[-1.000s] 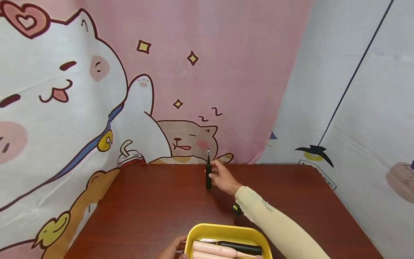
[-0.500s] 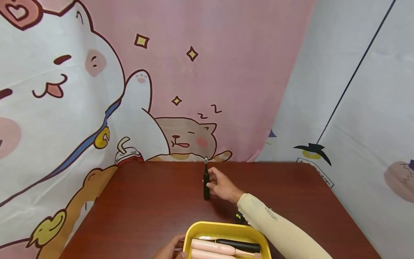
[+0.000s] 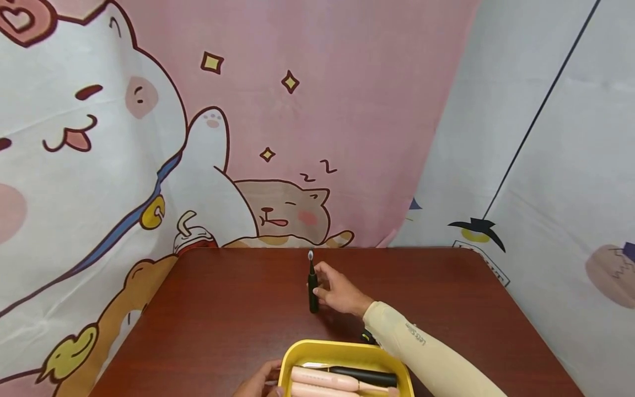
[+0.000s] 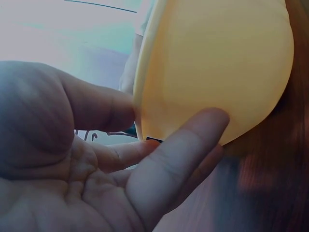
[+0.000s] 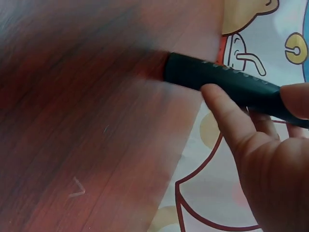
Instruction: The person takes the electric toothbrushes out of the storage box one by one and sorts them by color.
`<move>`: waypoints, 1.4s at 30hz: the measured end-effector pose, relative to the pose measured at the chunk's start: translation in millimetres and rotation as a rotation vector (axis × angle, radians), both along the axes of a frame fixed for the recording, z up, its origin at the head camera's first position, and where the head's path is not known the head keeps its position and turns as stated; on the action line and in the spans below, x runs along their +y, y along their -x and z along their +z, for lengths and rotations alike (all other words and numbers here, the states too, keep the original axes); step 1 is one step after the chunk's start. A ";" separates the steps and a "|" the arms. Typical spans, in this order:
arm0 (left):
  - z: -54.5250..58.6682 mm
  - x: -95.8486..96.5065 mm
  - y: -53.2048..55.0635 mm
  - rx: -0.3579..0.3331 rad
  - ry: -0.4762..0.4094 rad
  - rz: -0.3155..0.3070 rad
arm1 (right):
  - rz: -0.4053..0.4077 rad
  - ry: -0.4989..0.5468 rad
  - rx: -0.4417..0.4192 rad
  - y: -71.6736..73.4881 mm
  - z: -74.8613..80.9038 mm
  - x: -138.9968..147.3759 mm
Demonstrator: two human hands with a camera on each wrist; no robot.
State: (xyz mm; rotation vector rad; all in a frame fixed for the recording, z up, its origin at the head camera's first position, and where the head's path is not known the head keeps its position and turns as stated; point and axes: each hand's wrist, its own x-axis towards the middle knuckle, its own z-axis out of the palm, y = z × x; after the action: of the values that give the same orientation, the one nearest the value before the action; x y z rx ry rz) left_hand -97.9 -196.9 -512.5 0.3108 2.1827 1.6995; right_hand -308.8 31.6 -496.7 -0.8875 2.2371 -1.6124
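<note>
In the head view my right hand [image 3: 341, 291] holds a black electric toothbrush [image 3: 313, 292] upright, brush head on top, near the middle of the table. The right wrist view shows the thumb and fingers about the dark handle [image 5: 212, 75], its base close to the tabletop; I cannot tell if it touches. My left hand [image 3: 260, 380] is at the left end of a yellow bin [image 3: 347, 347]. In the left wrist view its thumb meets the bin's rim and its fingers lie on the outer wall. Pink electric toothbrushes [image 3: 324, 378] and a black one [image 3: 364, 376] lie inside the bin.
A small black and yellow object [image 3: 367, 336] sits behind the bin, partly hidden by the right sleeve [image 3: 416, 342]. The reddish-brown table [image 3: 223, 320] ends at a cartoon-printed cloth [image 3: 377, 138] behind and at both sides.
My right hand has brought the toothbrush nearer and slightly left, its base lower in view. The head view has tilted a little. The left hand stays at the bin.
</note>
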 end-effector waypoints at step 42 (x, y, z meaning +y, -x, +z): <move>1.6 3.8 -4.2 0.013 -0.087 0.002 | 0.152 -0.292 0.093 -90.5 81.3 58.9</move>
State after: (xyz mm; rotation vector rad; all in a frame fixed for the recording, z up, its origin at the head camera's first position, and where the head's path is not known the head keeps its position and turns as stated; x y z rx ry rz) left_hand -93.7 -193.1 -510.9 0.3431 2.1226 1.8012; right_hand -218.3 90.6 -415.4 -1.0378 2.3232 -1.1642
